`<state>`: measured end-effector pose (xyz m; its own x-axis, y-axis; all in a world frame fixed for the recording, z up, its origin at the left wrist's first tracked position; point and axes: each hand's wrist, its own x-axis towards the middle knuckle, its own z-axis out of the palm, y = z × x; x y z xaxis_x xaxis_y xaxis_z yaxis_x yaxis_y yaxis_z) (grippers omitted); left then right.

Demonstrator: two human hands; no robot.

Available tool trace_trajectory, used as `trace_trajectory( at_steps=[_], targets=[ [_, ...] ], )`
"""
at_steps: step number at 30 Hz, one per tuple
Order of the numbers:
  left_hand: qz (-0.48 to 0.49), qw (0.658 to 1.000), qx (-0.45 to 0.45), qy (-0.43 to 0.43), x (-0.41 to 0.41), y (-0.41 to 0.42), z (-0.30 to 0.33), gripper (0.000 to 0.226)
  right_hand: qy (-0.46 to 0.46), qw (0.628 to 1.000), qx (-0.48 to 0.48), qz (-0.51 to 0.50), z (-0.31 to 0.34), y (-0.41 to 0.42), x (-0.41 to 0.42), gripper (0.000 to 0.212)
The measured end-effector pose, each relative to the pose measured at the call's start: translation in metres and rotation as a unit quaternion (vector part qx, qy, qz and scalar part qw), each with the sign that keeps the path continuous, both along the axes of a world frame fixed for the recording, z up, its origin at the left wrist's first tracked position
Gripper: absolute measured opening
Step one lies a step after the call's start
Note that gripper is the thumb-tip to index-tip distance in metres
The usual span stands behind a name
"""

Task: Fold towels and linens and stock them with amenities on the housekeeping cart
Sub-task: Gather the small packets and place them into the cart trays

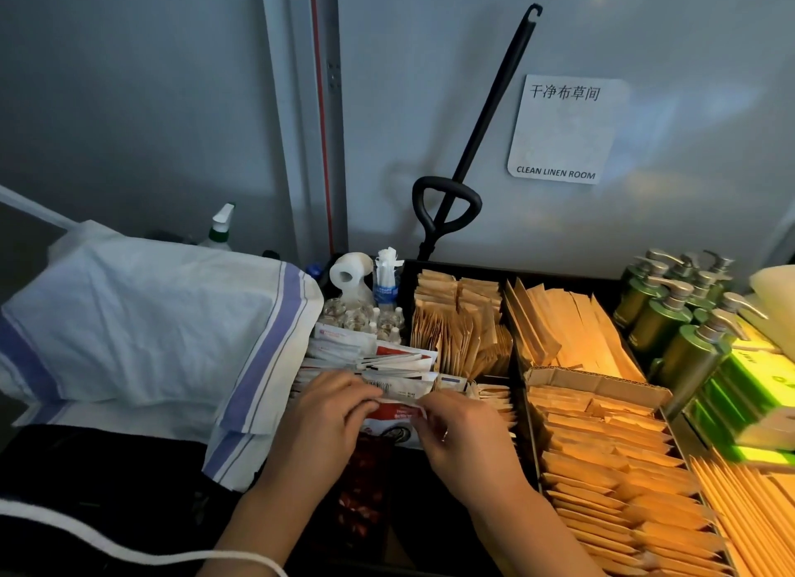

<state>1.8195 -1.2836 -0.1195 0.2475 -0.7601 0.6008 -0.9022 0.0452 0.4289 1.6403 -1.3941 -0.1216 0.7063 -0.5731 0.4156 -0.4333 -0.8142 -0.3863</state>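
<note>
- Both hands worked at the red-and-white sachets [398, 372] in the left compartment of the cart tray [527, 409], beside the folded blue-striped linen [163, 318].
- The left hand [327, 409] had its fingers curled over the front of the stack, holding the packets down; the right hand [456, 434] pinched the edge of a red-printed packet [393, 413] between thumb and fingertips.
- It was probably being slotted into the row, though the hands hid its lower half, so lifting out could not be ruled out.
- Done well, the step called for the left hand to hold a gap open while the right slid the packet in edge-first, print facing the same way as its neighbours.
- The packets looked slippery and loosely fanned; pressing too hard could have spilled them over the divider toward the brown paper sachets [460, 331].
- The pump bottles [671, 318] stood well apart on the right and needed no care.
</note>
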Motion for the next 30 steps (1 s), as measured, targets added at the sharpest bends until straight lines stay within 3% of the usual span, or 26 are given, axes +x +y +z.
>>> trace_trajectory(
  at_steps=[5,9,17,23,30],
  targets=[
    [-0.027,0.999,-0.044,-0.001,0.009,0.007,0.004,0.019,-0.038,0.999,0.007,-0.01,-0.004,0.004,0.004,0.008],
    [-0.039,0.999,0.01,0.001,0.008,0.0,-0.001,0.019,0.027,0.999,-0.016,-0.035,-0.011,0.004,0.008,0.011],
    [-0.008,0.999,0.035,0.019,0.01,0.008,-0.012,0.026,-0.028,0.999,-0.036,-0.03,-0.01,0.001,0.0,0.002],
    [0.01,0.999,0.048,0.001,0.007,0.001,-0.018,0.027,0.029,0.999,-0.041,-0.014,-0.017,0.0,0.004,0.006],
    [0.057,0.996,0.061,0.03,0.013,0.007,-0.02,0.035,0.01,0.999,-0.046,-0.008,-0.02,0.005,0.004,0.01]
  ],
)
